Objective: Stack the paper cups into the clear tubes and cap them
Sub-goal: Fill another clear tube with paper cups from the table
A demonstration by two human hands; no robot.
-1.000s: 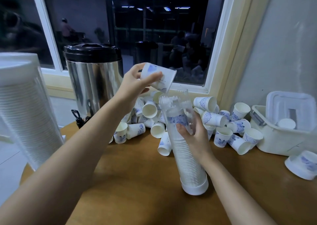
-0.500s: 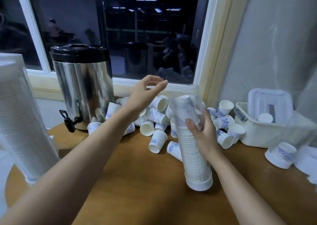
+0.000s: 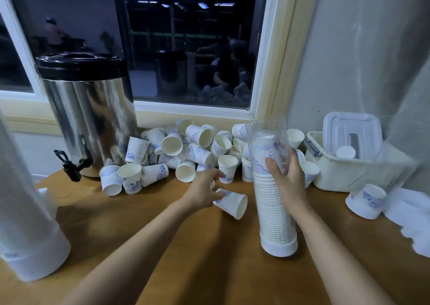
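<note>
Clear tube (image 3: 272, 211) upright, cups (image 3: 186, 148) heaped against wall (image 3: 162, 119)

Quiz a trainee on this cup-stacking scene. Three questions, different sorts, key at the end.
1. Which hand grips the clear plastic tube holding the stacked white paper cups? A) left B) right C) neither
2. True or false: the left hand reaches to a loose blue-patterned paper cup lying on its side on the brown wooden table.
3. Fill in: seen from the camera, the shiny steel urn with a black lid stands to the ___ of the loose cup pile.

Key: 1 B, the right hand; 2 true; 3 left.
</note>
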